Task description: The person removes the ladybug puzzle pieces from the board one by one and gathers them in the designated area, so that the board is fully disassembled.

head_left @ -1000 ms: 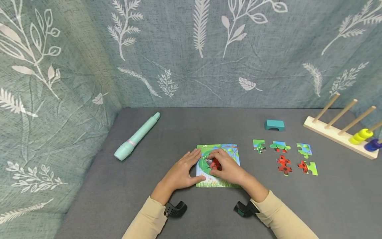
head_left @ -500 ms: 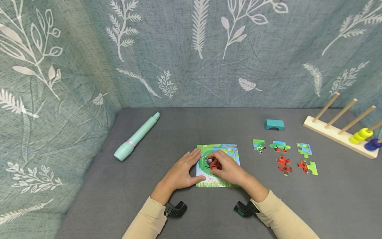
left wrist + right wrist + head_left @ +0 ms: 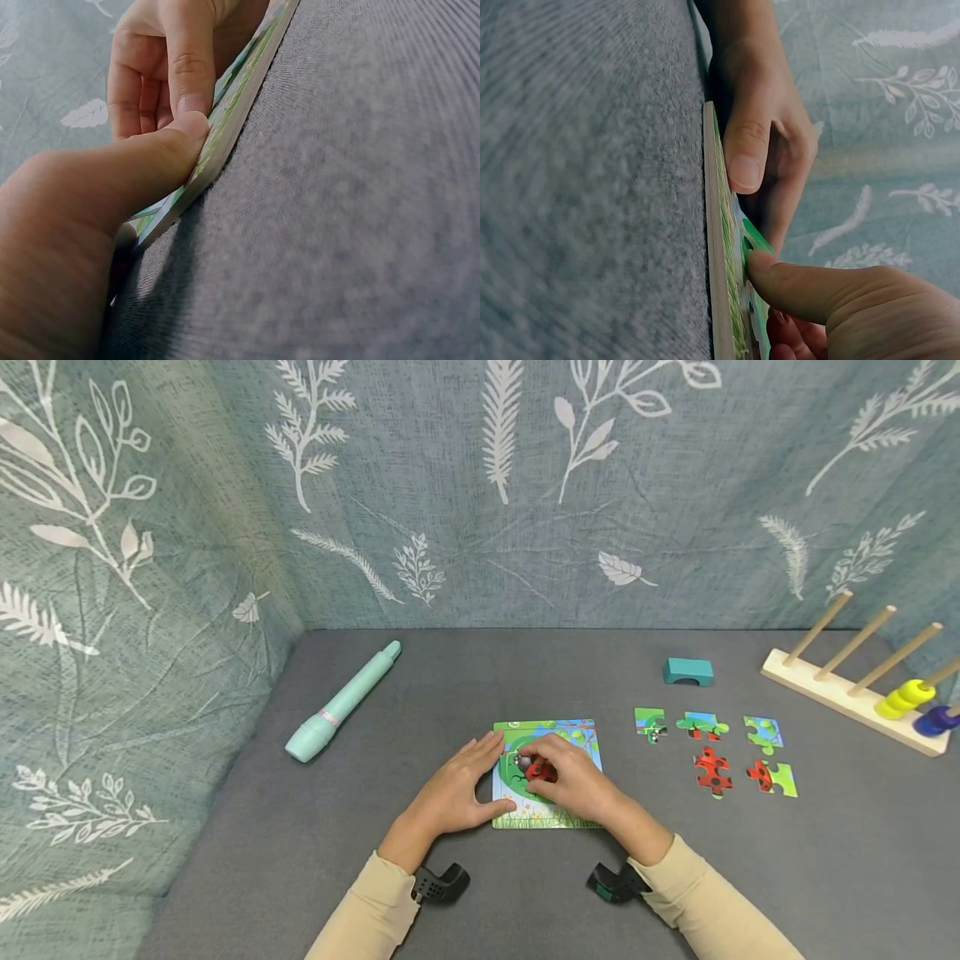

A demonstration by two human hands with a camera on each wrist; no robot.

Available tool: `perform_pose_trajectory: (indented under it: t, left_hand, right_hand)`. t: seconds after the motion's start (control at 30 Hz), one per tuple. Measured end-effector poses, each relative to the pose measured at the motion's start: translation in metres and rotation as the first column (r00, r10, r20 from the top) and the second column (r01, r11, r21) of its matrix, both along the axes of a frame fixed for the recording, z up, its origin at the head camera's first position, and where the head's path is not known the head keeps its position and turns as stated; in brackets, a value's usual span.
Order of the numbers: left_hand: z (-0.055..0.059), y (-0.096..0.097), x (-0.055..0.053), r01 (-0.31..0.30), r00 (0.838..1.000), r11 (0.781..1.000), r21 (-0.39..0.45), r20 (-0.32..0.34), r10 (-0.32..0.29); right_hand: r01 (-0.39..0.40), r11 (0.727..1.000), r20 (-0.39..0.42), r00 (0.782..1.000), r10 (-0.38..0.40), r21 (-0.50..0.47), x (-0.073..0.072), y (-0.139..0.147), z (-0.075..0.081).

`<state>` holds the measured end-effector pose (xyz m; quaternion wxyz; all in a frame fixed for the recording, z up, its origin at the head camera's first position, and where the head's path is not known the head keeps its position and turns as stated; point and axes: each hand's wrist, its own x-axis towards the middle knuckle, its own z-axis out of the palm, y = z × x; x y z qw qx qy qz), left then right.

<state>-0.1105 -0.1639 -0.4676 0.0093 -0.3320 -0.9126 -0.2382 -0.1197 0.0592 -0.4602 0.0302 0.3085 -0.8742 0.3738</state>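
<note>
A square jigsaw puzzle board (image 3: 540, 817) with a grassy, sky-blue picture lies flat on the grey tabletop in the head view. My left hand (image 3: 457, 789) rests along its left side, fingers extended at the upper left edge and thumb on the lower left part. Over the board's middle, my right hand (image 3: 573, 781) pinches a puzzle piece (image 3: 536, 772) with part of a red ladybug on it. Most of that piece is covered by the fingers. In the right wrist view a green edge (image 3: 756, 234) of it tilts up beside my right thumb.
Several loose puzzle pieces (image 3: 712, 772) lie right of the board. Behind them sit a teal arch block (image 3: 688, 672) and a wooden peg stacker (image 3: 828, 689) with yellow and blue beads. A mint-green toy microphone-shaped stick (image 3: 345, 702) lies at the left. A patterned curtain (image 3: 480, 560) hangs behind.
The right hand's fingertips have shifted very slightly left over the board, still with the ladybug piece. The left hand has stayed in place.
</note>
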Motion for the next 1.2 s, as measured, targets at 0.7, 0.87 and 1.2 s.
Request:
perform_pose_trajectory:
  t: [0.7, 0.87, 1.2]
  left_hand:
    - [0.0, -0.002, 0.002, -0.018, 1.0, 1.0, -0.001, 0.02, 0.018]
    - [0.001, -0.001, 0.001, -0.017, 0.999, 1.0, -0.002, 0.034, 0.017]
    - [0.002, 0.001, 0.0, -0.017, 0.999, 1.0, -0.014, 0.042, 0.017]
  right_hand:
    - [-0.004, 1.0, 0.063, 0.998, 0.005, -0.018, -0.003, 0.005, 0.006]
    - [-0.028, 1.0, 0.084, 0.996, 0.028, 0.003, -0.004, 0.012, 0.01]
    - [-0.041, 0.999, 0.127, 0.991, 0.04, 0.006, -0.009, 0.038, 0.02]
